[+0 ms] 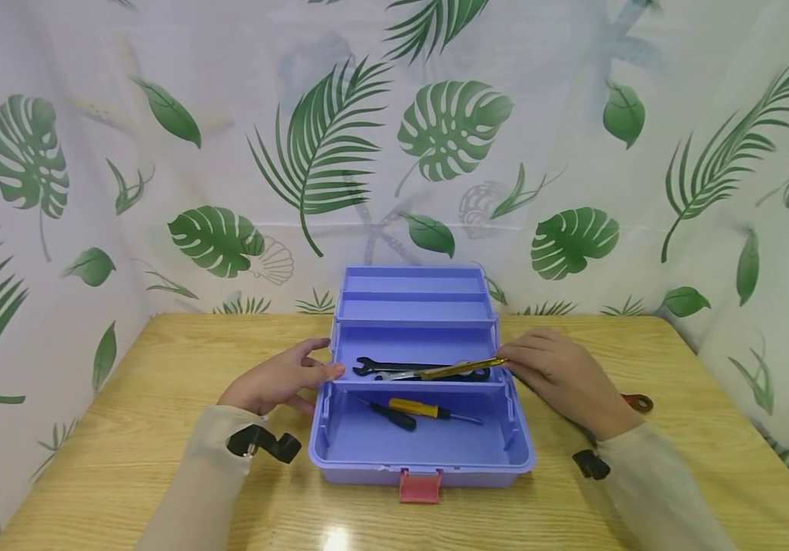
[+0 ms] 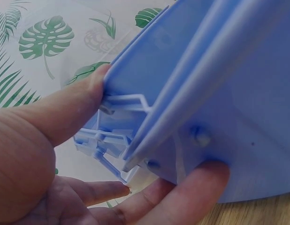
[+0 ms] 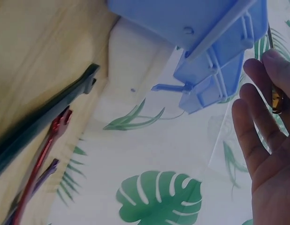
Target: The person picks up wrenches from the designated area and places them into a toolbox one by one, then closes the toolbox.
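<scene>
A blue-purple toolbox [image 1: 422,464] stands with its stepped trays raised. My left hand [image 1: 287,376] grips its left side, thumb on a tray's edge and fingertips against the outer wall [image 2: 257,140]. Above the lowest tray [image 1: 394,344], my right hand [image 1: 562,375] pinches one end of a gold wrench [image 1: 459,370], which slants over the tools there. Only a bit of the gold wrench [image 3: 276,101] shows beside the fingers in the right wrist view. Under it lie a black wrench [image 1: 401,366] and a silver wrench [image 1: 397,376].
In the box bottom lie a yellow-handled screwdriver [image 1: 415,407] and a black-handled screwdriver [image 1: 397,417]. On the wooden table right of the box are a dark wrench [image 3: 46,117], a red wrench [image 3: 44,152] and a purple wrench [image 3: 47,173]. A leaf-print curtain [image 1: 380,153] hangs behind.
</scene>
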A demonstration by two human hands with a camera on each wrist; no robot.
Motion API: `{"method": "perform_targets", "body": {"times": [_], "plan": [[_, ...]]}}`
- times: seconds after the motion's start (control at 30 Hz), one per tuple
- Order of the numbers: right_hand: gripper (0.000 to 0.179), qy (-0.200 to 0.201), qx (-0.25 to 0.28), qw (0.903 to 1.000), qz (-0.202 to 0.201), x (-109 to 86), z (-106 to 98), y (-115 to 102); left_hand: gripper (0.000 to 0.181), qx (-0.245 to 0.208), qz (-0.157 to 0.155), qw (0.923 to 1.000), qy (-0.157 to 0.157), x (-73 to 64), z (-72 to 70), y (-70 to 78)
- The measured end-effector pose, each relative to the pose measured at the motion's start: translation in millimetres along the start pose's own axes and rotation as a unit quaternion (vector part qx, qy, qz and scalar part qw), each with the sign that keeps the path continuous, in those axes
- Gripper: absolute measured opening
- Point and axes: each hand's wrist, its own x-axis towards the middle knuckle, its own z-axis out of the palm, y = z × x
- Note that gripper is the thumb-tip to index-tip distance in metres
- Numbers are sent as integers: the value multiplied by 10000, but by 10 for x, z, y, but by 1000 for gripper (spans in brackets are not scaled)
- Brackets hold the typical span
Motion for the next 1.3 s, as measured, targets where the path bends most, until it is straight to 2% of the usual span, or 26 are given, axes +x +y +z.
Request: {"method": "perform_targets", "body": {"times": [0.33, 0.63, 1.17, 1.3], "plan": [[19, -706, 78, 9973, -199, 293, 10, -144, 77, 21, 7, 10000, 12, 0, 9, 3], [12, -1333, 16, 9911, 14, 442, 162, -180, 81, 67, -3, 10000, 36, -3, -1, 9], [10, -1455, 31, 9893, 70, 504, 173, -224, 82, 19, -15, 10000, 37, 0, -16, -7], [13, -1327, 109, 9910, 101, 468, 148, -203, 83, 63, -29, 10000, 23, 2, -14, 6]]}}
